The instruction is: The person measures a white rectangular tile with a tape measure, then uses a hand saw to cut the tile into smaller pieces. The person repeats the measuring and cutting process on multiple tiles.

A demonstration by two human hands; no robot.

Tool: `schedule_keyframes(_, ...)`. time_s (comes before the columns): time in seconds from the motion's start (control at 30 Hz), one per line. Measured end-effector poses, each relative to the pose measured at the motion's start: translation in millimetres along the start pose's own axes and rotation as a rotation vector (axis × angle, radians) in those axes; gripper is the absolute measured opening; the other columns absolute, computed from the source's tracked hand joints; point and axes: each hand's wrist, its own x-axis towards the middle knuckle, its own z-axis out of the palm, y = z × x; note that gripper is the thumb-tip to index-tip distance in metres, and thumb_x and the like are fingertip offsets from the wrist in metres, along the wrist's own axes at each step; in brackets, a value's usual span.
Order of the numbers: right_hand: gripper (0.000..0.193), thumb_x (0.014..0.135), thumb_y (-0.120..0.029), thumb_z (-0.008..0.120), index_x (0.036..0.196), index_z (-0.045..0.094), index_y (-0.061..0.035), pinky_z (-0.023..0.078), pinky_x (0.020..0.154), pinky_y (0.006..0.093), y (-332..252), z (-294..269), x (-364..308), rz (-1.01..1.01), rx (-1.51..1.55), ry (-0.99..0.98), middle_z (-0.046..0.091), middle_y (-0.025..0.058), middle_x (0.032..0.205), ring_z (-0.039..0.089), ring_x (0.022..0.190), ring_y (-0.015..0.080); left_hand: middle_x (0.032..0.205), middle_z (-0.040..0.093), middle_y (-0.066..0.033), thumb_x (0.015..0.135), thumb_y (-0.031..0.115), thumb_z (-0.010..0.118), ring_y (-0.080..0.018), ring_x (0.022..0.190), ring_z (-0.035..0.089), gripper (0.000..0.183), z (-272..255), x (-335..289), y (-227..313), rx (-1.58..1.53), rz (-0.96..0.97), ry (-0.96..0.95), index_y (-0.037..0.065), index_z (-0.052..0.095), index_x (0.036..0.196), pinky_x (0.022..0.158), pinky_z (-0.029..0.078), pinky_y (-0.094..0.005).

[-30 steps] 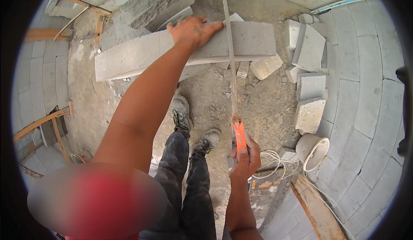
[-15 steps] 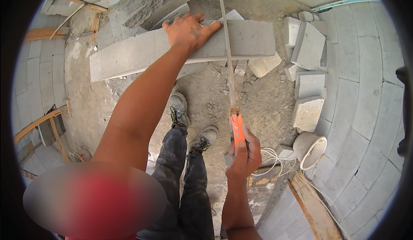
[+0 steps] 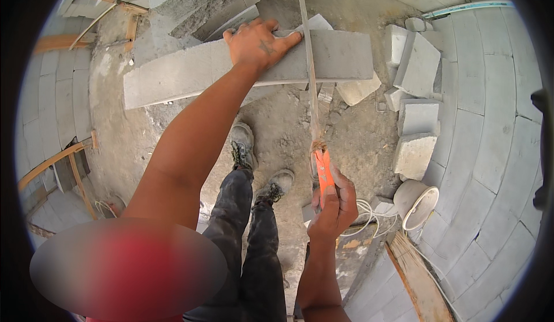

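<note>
We have our left hand [image 3: 257,43] pressed flat, fingers spread, on top of the long grey block [image 3: 242,68], which lies across the upper middle of the view, raised above the dusty ground [image 3: 288,120] and propped on rougher slabs [image 3: 202,1] behind it. Our right hand [image 3: 332,203] is closed tight around the orange handle [image 3: 323,175] of a handsaw whose long thin blade [image 3: 306,56] runs up and crosses the block just beside our left fingertips. The block looks like aerated masonry — we judge it stiff and bulky but lighter than it appears, chalky and crumbly at its edges, so it will likely chip if knocked and shed dust under the palm. A flat press from above, as the left hand gives it now, seems the safest way to steady it; for lifting we would take it under both long sides, well in from the ends. The blade is thin and springy and may bend if pushed askew, so the handle is the only place to hold it. Offcut blocks [image 3: 418,114] lie to the right by the curved block wall [image 3: 490,120], a pale bucket [image 3: 418,203] sits near our right hand, and our boots [image 3: 259,166] stand below the block.
</note>
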Motion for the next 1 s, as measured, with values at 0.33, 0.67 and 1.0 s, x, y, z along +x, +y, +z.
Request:
schedule_keyframes(0.33,0.036,0.089,-0.003,0.044,0.12,0.058,0.007,0.035,0.049,0.0222,-2.9,-0.2,-15.9,0.022,0.016,0.034,0.059,0.0068,0.077,0.044,0.054,0.0057,0.122,0.064,-0.0064,0.075,0.076,0.05,-0.0239,0.119,0.055,0.077,2.0,-1.9,1.2,0.047,0.003,-0.001,0.019,0.065,0.124,0.105,0.025,-0.0539)
schedule_keyframes(0.67,0.037,0.088,-0.004,0.044,0.12,0.059,0.0062,0.036,0.05,0.0224,-1.4,-7.1,-17.0,-0.025,0.025,0.033,0.058,0.0062,0.072,0.045,0.054,0.0068,0.122,0.064,-0.0043,0.073,0.075,0.053,-0.022,0.12,0.053,0.076,-2.8,-0.9,2.5,-0.02,-0.008,-0.013,0.017,0.067,0.121,0.104,0.023,-0.0495)
schedule_keyframes(1.0,0.037,0.088,-0.001,0.044,0.121,0.058,0.0063,0.034,0.049,0.022,5.4,3.3,0.7,0.009,0.044,0.016,0.055,0.0031,0.067,0.043,0.054,0.0043,0.118,0.066,-0.009,0.084,0.069,0.045,-0.0265,0.114,0.058,0.065,2.3,0.9,-1.5,-0.025,0.0,0.0,0.019,0.069,0.117,0.102,0.026,-0.0514)
